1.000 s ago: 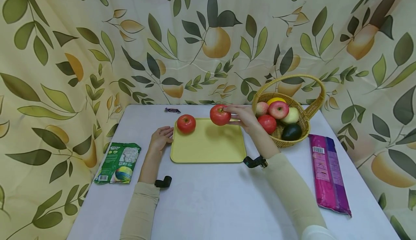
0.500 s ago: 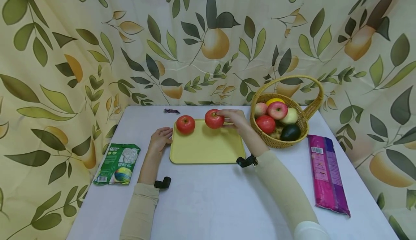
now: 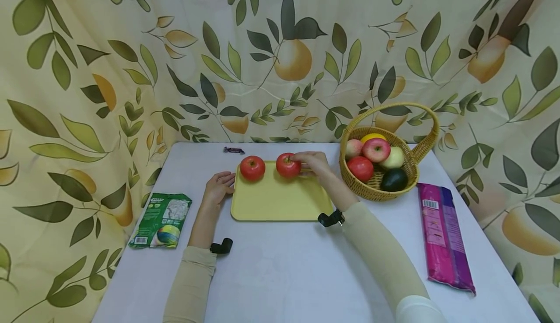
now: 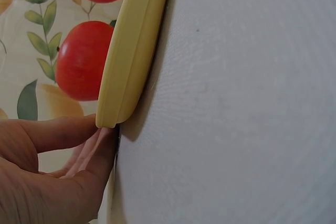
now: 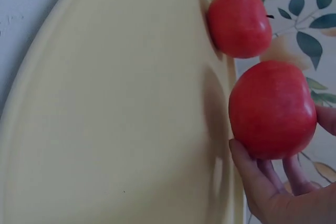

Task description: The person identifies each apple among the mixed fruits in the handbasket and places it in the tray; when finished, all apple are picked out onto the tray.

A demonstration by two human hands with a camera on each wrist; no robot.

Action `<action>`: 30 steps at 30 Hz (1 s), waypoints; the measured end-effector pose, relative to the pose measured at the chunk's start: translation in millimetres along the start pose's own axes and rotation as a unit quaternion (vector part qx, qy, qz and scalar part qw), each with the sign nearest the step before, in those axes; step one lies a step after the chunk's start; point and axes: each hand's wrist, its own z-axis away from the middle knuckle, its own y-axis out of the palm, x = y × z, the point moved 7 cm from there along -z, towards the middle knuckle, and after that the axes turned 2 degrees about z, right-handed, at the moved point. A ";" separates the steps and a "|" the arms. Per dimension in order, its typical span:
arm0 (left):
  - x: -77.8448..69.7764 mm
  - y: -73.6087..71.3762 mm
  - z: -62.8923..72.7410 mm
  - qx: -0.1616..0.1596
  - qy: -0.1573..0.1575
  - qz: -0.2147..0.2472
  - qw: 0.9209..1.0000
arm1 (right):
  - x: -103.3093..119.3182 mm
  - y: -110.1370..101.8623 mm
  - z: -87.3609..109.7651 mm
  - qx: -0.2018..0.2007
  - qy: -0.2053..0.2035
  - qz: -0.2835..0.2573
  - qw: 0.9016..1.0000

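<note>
A yellow tray [image 3: 280,204] lies on the table. One red apple [image 3: 252,168] rests at its back left. My right hand [image 3: 316,163] holds a second red apple [image 3: 287,166] at the tray's back middle. In the right wrist view, the thumb and fingers grip this apple [image 5: 273,111] from the side, with a shadow on the tray beside it. My left hand [image 3: 217,187] is at the tray's left edge. In the left wrist view, its thumb and fingers [image 4: 68,135] pinch the rim at the corner of the tray [image 4: 128,51].
A wicker basket [image 3: 414,172] of apples, other fruit and a dark avocado-like one stands at the back right. A pink and purple packet [image 3: 444,238] lies at the right, a green packet [image 3: 162,221] at the left. A small wrapped candy [image 3: 234,150] lies behind the tray.
My right hand has moved left and down with its red apple, bringing it from above the tray to the tray's back middle. The left hand has stayed at the tray's edge.
</note>
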 end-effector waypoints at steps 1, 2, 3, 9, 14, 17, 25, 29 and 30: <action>0.2 0.1 0.3 0.000 -0.001 -0.001 1.000 | -1.1 0.3 -1.0 -0.001 0.000 0.000 1.000; 0.5 0.2 0.6 -0.002 -0.003 -0.001 1.000 | -2.1 0.8 -2.0 0.000 0.000 -0.001 1.000; 0.6 0.3 0.8 -0.002 -0.004 -0.002 1.000 | -2.8 1.0 -2.5 -0.002 -0.001 -0.001 1.000; 0.0 0.5 1.5 -0.003 -0.005 -0.005 1.000 | -3.0 -4.7 -2.7 -0.041 -0.022 0.070 0.996; 0.1 1.0 1.9 0.000 -0.005 -0.010 1.000 | -1.6 -4.2 -2.7 -0.058 -0.041 0.115 0.991; 0.2 1.2 2.9 0.002 -0.005 -0.011 1.000 | 0.0 2.3 -1.9 -0.047 -0.054 0.135 0.988; -1.5 1.7 3.2 0.002 -0.003 -0.013 1.000 | 2.3 21.0 0.6 0.014 -0.087 0.186 0.979; -1.3 1.3 2.5 0.003 -0.007 -0.012 1.000 | -3.6 20.9 -2.4 0.018 -0.061 0.175 0.983; -1.1 1.2 2.2 0.002 -0.008 -0.012 1.000 | -5.3 20.4 -3.1 0.019 -0.052 0.167 0.984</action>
